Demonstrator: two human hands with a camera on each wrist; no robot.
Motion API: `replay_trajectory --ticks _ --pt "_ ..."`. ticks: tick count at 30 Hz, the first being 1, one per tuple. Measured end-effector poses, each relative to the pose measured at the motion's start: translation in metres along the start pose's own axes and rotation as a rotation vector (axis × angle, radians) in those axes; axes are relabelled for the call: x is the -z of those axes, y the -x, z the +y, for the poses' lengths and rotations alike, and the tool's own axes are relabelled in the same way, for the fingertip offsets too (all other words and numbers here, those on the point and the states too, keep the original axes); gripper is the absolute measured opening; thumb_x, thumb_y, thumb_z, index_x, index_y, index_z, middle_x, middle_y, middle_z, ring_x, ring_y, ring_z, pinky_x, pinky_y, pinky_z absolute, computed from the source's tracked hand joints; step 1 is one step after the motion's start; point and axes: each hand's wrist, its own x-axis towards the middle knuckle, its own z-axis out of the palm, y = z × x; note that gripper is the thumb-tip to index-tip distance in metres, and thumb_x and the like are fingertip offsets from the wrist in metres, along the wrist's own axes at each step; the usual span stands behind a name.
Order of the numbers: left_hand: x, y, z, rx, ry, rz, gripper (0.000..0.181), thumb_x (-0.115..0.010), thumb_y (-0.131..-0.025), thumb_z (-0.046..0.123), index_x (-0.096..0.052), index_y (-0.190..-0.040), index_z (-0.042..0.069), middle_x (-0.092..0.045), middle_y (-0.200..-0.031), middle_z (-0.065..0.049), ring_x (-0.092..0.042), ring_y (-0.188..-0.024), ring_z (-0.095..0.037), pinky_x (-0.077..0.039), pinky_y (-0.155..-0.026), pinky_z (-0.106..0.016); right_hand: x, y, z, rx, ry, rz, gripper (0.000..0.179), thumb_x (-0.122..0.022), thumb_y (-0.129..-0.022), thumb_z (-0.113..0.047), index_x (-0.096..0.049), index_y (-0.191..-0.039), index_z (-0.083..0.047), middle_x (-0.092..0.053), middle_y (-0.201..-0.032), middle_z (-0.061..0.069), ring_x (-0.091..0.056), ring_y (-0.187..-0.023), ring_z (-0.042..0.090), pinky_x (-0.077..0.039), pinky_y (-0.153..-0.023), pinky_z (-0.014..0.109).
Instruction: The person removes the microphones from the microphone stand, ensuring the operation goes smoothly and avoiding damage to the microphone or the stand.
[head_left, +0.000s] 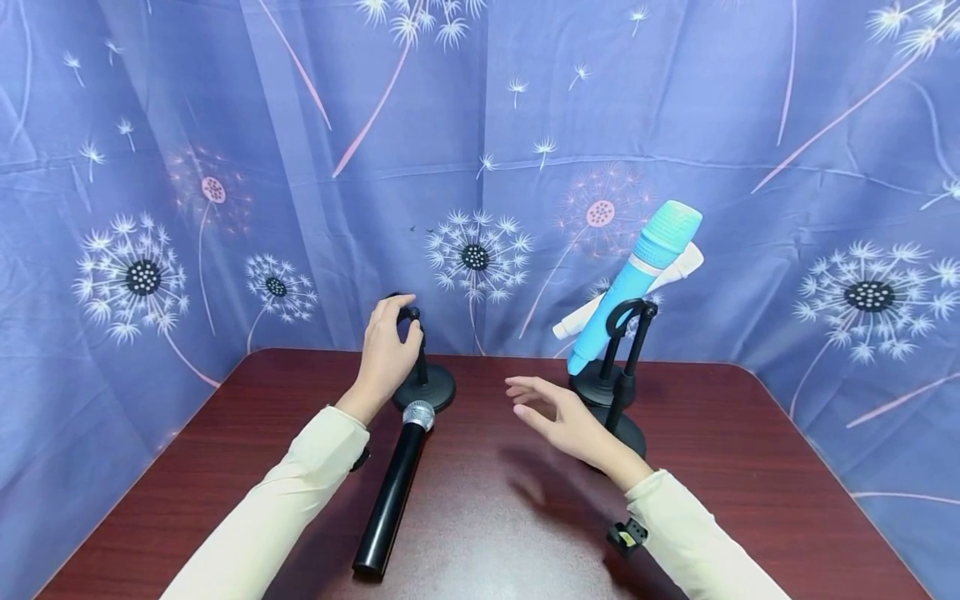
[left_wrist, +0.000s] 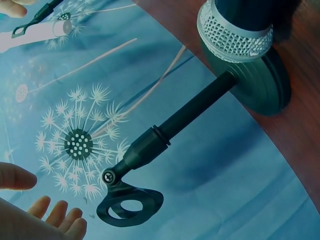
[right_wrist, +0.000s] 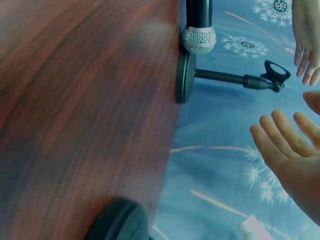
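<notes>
My left hand [head_left: 388, 350] is raised beside the clip end of a black microphone stand [left_wrist: 197, 109], its fingers loosely bent. In the left wrist view a gap shows between those fingers and the stand's ring-shaped clip [left_wrist: 153, 197]. A black microphone [head_left: 393, 492] with a silver mesh head lies on the table, its head close to the stand's round base [head_left: 438, 390]. My right hand [head_left: 562, 425] hovers above the table with relaxed fingers and nothing in it. Right of it, a blue microphone [head_left: 622, 296] leans tilted in another black stand [head_left: 621, 396].
Behind the blue microphone, a white microphone [head_left: 684, 263] tilts in a further black stand [head_left: 588, 385], partly hidden. A dark red wooden table [head_left: 487, 500] lies under everything. At its far edge hangs a blue curtain [head_left: 360, 217] with dandelion prints.
</notes>
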Motion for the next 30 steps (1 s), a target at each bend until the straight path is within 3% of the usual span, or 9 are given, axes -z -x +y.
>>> replay_trajectory --ticks 10,19,26,30 --pt "-0.008 0.001 0.004 -0.029 0.026 -0.029 0.038 -0.053 -0.093 0.007 -0.054 -0.130 0.000 -0.052 -0.130 -0.018 -0.044 -0.126 -0.033 -0.036 -0.101 -0.051 0.020 0.023 0.004 0.001 -0.006 0.003 0.036 -0.058 -0.097 -0.011 -0.054 -0.133 -0.011 -0.061 -0.127 0.005 -0.059 -0.113 0.019 -0.050 -0.091 0.035" --pt "-0.020 -0.001 0.018 -0.032 0.052 -0.069 0.037 -0.054 -0.093 0.006 -0.055 -0.130 0.002 -0.053 -0.129 -0.016 -0.047 -0.124 -0.029 -0.039 -0.100 -0.047 0.045 0.036 -0.001 0.036 0.015 0.044 0.035 -0.057 -0.096 -0.005 -0.056 -0.131 -0.010 -0.064 -0.122 0.006 -0.061 -0.109 0.014 -0.051 -0.087 0.028" --pt "-0.031 -0.006 0.032 -0.023 0.083 -0.084 0.036 -0.054 -0.093 0.007 -0.056 -0.129 0.004 -0.056 -0.127 -0.013 -0.050 -0.121 -0.027 -0.040 -0.100 -0.044 0.064 0.044 -0.003 0.045 0.051 0.124 0.033 -0.057 -0.095 -0.002 -0.060 -0.127 -0.010 -0.068 -0.113 0.006 -0.065 -0.100 0.014 -0.052 -0.080 0.025" --pt "-0.038 -0.009 0.039 -0.038 0.087 -0.095 0.036 -0.054 -0.093 0.007 -0.056 -0.129 0.005 -0.056 -0.127 -0.011 -0.051 -0.121 -0.026 -0.040 -0.100 -0.044 0.074 0.047 -0.001 0.060 0.010 0.204 0.030 -0.056 -0.095 0.001 -0.062 -0.124 -0.003 -0.068 -0.110 0.012 -0.067 -0.098 0.017 -0.051 -0.081 0.022"
